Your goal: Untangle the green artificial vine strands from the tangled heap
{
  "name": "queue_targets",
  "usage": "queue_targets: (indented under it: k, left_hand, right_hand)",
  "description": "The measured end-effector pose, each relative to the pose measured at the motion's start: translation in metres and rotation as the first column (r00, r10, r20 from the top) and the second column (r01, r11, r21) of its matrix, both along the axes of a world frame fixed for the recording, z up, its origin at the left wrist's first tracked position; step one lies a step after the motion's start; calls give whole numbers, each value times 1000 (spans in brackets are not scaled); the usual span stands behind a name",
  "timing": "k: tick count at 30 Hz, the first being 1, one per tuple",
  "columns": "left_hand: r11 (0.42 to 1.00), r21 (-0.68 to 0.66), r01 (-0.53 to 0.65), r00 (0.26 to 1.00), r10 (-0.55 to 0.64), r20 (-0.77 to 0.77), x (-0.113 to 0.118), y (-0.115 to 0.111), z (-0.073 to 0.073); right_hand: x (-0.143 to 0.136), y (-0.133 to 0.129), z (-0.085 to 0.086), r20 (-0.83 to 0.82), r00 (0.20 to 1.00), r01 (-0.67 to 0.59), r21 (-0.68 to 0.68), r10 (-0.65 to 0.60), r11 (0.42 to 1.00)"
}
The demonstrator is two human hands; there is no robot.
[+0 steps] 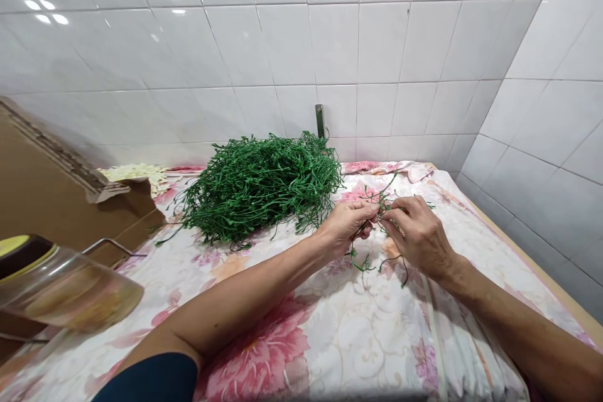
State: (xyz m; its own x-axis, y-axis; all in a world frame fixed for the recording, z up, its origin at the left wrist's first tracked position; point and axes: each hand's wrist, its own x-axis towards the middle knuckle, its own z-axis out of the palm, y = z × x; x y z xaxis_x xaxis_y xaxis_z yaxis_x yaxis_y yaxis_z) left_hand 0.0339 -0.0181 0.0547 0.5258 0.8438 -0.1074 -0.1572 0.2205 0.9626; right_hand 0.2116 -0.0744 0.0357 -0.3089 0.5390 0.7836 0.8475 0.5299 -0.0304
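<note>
Right of centre, my left hand (351, 225) is closed in a pinch on thin green stems (360, 260). Close beside it, my right hand (419, 235) has its thumb and fingers pressed together on the same small bunch, and the fingertips of both hands nearly meet. Green sprigs stick out above and below the fingers. Where exactly the fingertips grip is partly hidden. A large tangled pile of green artificial stems (264, 185) lies on the floral cloth (358, 339), to the left of my hands and farther back.
At the left stand a cardboard box (56, 182) and a clear jar (70, 292) with a dark and yellow lid. Pale yellow pieces (136, 173) lie behind the box. A white tiled wall (282, 44) rises behind the cloth, with a metal strip (320, 120) against it.
</note>
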Motion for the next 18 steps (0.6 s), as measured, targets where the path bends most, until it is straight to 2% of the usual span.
queue_targets:
  k: [4,12,18]
  left_hand:
    - [997,75,-1,1000,1,2,-2,0,0]
    - [997,64,35,999,-36,23,-3,0,-3]
    - [994,104,-46,998,43,35,1,-2,-5]
  right_hand:
    - [0,0,3,5,999,-40,9,40,999]
    - [5,0,9,-19,999,-38,33,39,999]
    - [2,0,2,-149,986,-72,-11,69,997]
